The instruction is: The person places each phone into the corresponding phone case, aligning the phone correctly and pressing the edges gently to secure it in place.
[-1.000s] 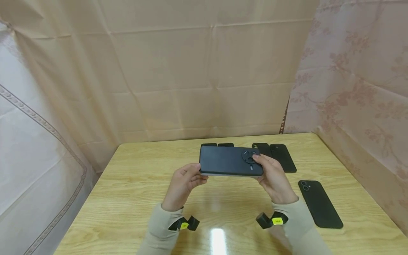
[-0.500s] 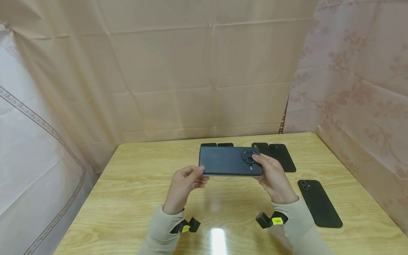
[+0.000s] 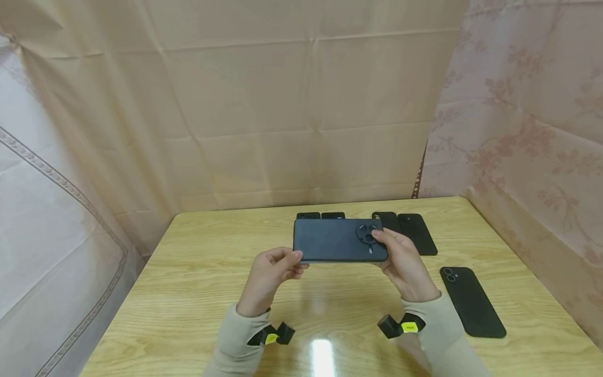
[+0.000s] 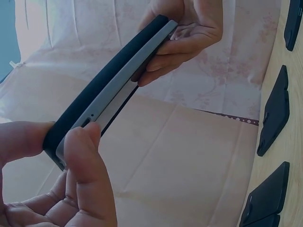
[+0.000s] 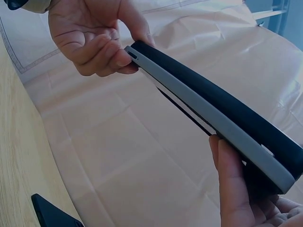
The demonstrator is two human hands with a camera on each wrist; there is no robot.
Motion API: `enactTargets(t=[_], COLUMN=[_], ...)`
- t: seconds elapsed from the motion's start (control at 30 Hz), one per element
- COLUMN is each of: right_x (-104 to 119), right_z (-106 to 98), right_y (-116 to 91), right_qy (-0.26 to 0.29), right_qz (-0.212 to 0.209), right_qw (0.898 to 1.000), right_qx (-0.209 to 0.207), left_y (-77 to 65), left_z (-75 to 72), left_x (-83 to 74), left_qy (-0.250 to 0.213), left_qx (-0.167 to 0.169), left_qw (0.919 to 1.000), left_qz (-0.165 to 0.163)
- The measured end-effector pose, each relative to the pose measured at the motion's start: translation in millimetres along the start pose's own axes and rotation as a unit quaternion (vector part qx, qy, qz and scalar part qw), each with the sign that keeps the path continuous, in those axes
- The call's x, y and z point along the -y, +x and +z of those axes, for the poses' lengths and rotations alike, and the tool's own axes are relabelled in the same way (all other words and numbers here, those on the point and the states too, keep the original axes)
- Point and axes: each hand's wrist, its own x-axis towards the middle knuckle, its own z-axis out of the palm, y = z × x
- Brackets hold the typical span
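Held level above the table is a black phone case (image 3: pixel 330 241) with a round camera ring, lying over the back of a grey-edged phone (image 5: pixel 208 111). Both wrist views show the phone's grey side exposed below the case. My left hand (image 3: pixel 268 275) pinches the left end, thumb on the case's near corner and fingertips under the phone's port end. At the other end my right hand (image 3: pixel 405 267) grips case and phone together, thumb by the camera ring and fingers beneath. The screen side faces down, mostly hidden in the head view.
A black phone-shaped piece (image 3: pixel 472 302) with two camera rings lies at the right of the wooden table (image 3: pixel 198 293). Two more dark ones (image 3: pixel 416 234) lie side by side behind my right hand. Two dark flat pieces (image 3: pixel 308 215) at the back are partly hidden by the case.
My left thumb has slid right, from the case's end onto its near corner. The phone and case have dipped very slightly. My right hand keeps its grip almost unmoved.
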Motion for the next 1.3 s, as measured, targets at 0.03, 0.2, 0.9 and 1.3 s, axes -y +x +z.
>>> enactTargets(t=[0.03,0.2,0.9,1.3], right_x=[0.0,-0.3,0.9,2.2], right_z=[-0.1,-0.7,-0.4,0.6], right_y=[-0.1,0.1,-0.4,-1.5], right_qy=[-0.001,-0.007,-0.021,-0.034], right_qz=[0.0,-0.002,-0.008,-0.011], right_qw=[1.0,1.0,1.0,0.999], right_qx=[0.0,0.004,0.001,0.0], left_y=[-0.1,-0.5,0.7,2.1], left_z=[-0.3,-1.6,-2.4,-3.1], left_x=[0.0,-0.2,0.0,0.9], left_qy=[0.003,0.014,0.038,0.049], left_qx=[0.0,-0.001,0.005,0.008], left_qw=[1.0,0.9999,0.9993,0.9988], left_qz=[0.0,-0.002,-0.001,-0.003])
